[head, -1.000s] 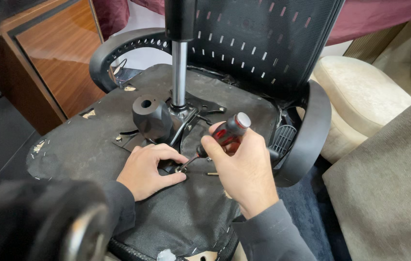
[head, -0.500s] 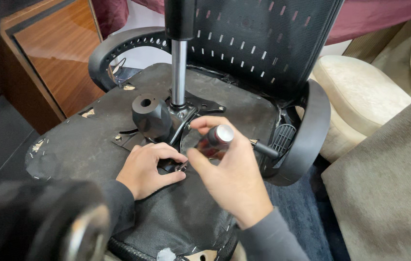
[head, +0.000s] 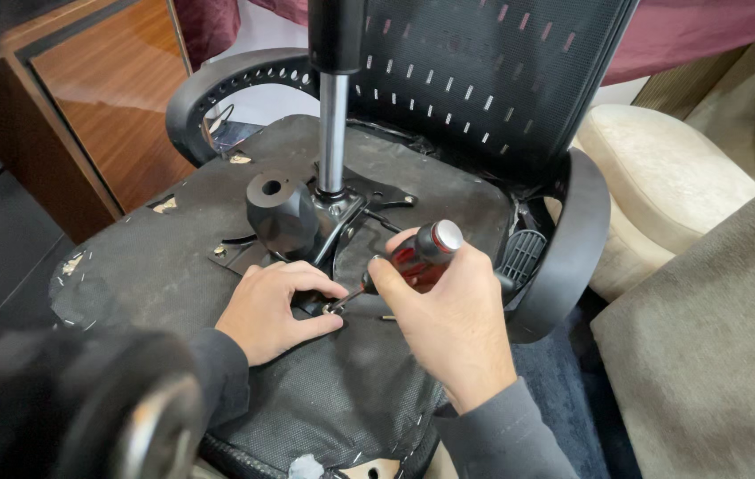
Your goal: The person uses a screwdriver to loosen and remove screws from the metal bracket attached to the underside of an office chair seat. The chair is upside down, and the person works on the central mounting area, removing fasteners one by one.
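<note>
Since half a second ago the right hand (head: 448,310) has swung back down from above the seat, so that the one screwdriver (head: 413,253), red and black with a silver cap, slants again with its tip at the small metal fitting (head: 333,306) on the underside of the overturned office chair (head: 218,257). The right hand's fingers are wrapped tight round the handle, whose cap stands just above the knuckles, while the left hand (head: 271,310) lies flat on the black fabric, fingertips pressed against the fitting beside the tip. Beyond both hands stand one black knob (head: 278,211), one chrome column (head: 333,133) and two curved armrests, with a wooden cabinet (head: 102,98) to the left and a beige cushion (head: 661,168) to the right.
</note>
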